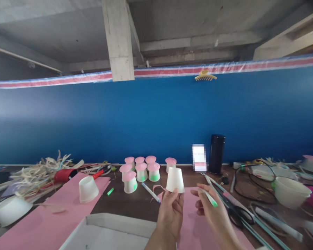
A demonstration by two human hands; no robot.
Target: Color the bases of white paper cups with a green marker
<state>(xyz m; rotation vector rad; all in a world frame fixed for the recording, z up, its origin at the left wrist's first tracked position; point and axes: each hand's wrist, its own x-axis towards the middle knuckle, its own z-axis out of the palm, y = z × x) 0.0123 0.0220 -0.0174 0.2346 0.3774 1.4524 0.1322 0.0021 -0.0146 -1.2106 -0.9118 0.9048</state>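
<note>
My left hand grips an upside-down white paper cup by its rim. Just right of it, my right hand is closed round a white marker with a green end. A small green cap lies on the dark table. Behind the hands stand several upturned cups topped with pink paper discs, some bearing green patches. Between them and my left hand rests a second marker, white with a blue end. Pink paper is spread beneath my hands.
A white tray sits front left, near a loose white cup on more pink paper. Paper strips and a red cup fill the left. Black scissors, a white bowl and a black flask stand right.
</note>
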